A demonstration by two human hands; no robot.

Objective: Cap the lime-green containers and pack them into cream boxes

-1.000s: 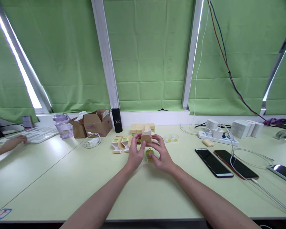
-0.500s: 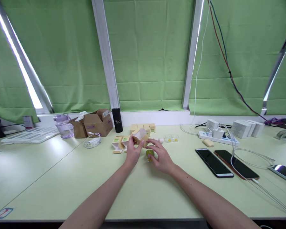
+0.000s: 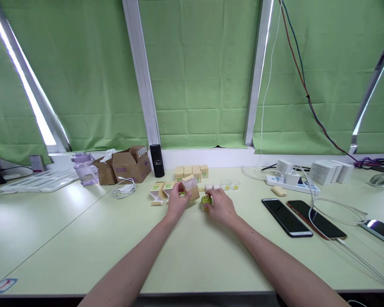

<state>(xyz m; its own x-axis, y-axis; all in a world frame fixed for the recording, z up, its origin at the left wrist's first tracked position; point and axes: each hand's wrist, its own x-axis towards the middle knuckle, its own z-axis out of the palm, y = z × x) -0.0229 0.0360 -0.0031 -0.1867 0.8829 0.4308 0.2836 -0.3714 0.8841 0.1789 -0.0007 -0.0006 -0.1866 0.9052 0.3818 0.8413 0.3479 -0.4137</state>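
Note:
My left hand (image 3: 178, 200) holds a small open cardboard box (image 3: 192, 190), its pale inside showing. Just right of it, the fingers of my right hand (image 3: 220, 205) are closed on a small green item (image 3: 206, 200) at the table surface. Two more open boxes (image 3: 158, 192) lie left of my left hand, the nearer one partly hidden by it. Behind my hands stands a row of several small closed boxes (image 3: 192, 172). Small white pieces (image 3: 212, 186) and clear cups with yellow bits (image 3: 229, 185) sit behind my right hand.
A brown carton (image 3: 132, 165), a black cylinder (image 3: 157, 161) and a purple bottle (image 3: 85, 169) stand at the back left. On the right are phones (image 3: 287, 218), a power strip (image 3: 291, 183), white boxes (image 3: 329, 172) and loose cables. The table's front edge (image 3: 208, 293) runs below my arms.
The open box in my left hand has moved slightly right and down. My right hand has shifted right with the green item, its fingers now closed around it.

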